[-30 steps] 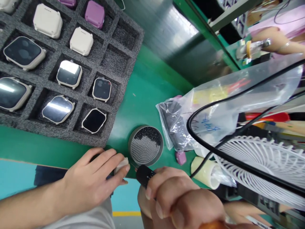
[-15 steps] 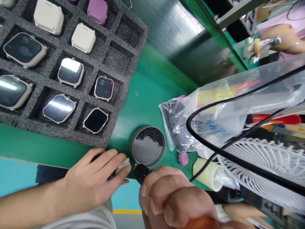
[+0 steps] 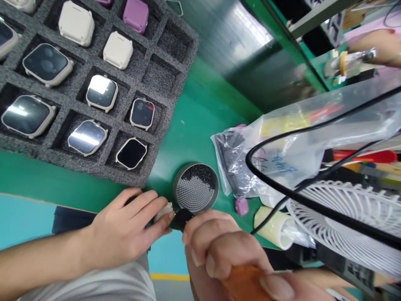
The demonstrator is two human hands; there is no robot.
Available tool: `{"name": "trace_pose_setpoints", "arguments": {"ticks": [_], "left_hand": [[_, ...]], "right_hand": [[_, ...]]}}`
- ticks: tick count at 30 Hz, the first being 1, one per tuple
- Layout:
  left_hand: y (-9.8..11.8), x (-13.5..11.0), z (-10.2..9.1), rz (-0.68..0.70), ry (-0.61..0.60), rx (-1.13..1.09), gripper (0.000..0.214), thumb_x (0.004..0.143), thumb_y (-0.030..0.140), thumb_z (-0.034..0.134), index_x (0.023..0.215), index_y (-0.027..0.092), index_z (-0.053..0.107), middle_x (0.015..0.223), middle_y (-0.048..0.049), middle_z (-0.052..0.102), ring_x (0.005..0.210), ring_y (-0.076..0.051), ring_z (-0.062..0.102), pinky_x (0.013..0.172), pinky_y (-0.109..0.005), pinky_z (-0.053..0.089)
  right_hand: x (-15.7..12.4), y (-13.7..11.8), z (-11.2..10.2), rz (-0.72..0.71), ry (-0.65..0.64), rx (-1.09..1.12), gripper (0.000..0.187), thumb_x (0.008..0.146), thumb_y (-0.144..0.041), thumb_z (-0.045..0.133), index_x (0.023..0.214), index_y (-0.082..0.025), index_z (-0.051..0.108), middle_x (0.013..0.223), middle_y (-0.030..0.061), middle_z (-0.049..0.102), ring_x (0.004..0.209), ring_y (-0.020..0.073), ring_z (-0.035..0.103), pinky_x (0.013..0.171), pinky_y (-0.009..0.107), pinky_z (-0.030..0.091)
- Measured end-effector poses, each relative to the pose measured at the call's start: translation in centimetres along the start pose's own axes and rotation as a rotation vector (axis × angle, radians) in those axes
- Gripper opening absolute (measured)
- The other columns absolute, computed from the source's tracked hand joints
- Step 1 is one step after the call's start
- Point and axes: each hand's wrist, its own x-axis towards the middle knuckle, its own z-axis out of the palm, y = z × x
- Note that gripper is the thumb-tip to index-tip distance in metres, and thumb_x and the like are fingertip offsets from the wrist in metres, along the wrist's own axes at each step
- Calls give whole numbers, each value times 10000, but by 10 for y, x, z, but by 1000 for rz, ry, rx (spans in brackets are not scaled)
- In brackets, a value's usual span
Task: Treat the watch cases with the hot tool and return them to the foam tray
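My left hand is closed over a small white watch case at the near edge of the green mat, pinning it with the fingertips. My right hand is wrapped round an electric screwdriver with a black nose and an orange body; its tip touches the white case. Just beyond stands a round grey screw dish with a dimpled floor. A grey foam tray at the upper left holds several watch bodies, some face up, some white or purple backs up.
Clear plastic bags lie to the right with a black cable looped over them. A white fan grille sits at the lower right, next to a tape roll and a small purple part. Another person's arm shows at the top right.
The screwdriver's nose has moved left and closed the gap to the white case under my left fingers. My view has shifted slightly, so the tray sits further right.
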Motion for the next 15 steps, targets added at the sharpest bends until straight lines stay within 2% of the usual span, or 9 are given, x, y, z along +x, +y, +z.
{"name": "trace_pose_setpoints", "arguments": {"ticks": [2,5,6,9,12,15], "left_hand": [[-2,0,-1,21,-13,4,267,998,323,686,1237,208,716,1285,-47,729,1189,-248,631,997,-448,440],[-5,-2,1,73,-46,37,280,1001,354,690,1233,197,706,1291,-70,724,1191,-259,633,990,-461,436],[-5,-3,2,92,-46,49,282,998,344,694,1238,196,701,1285,-76,725,1182,-264,637,987,-470,436],[-2,-5,-2,129,10,38,310,981,324,714,1240,156,682,1197,-95,745,1101,-267,658,964,-478,464],[0,-1,-24,104,56,-70,284,988,304,700,1182,100,659,1011,-84,757,904,-206,659,818,-384,505],[-9,24,-62,33,80,-71,211,1018,282,651,1160,127,645,942,-57,757,814,-166,644,742,-328,497]], "right_hand": [[-4,6,9,-79,67,89,317,1003,-531,389,1008,-331,634,723,-24,616,704,220,669,705,476,606],[-7,19,16,-297,315,175,272,1009,-448,441,1224,-377,592,795,-39,596,642,170,625,627,412,586],[-6,22,16,-297,336,158,274,994,-469,496,1241,-387,582,815,-37,592,647,167,622,618,403,581],[-1,24,12,-224,292,97,357,893,-567,676,1194,-387,608,866,-10,593,724,198,642,624,422,582],[5,23,7,-261,296,171,385,844,-585,734,1146,-369,635,893,8,594,779,223,653,629,442,585],[4,28,-2,-301,326,247,379,838,-592,740,1119,-356,646,887,13,594,788,235,657,626,455,585]]}}
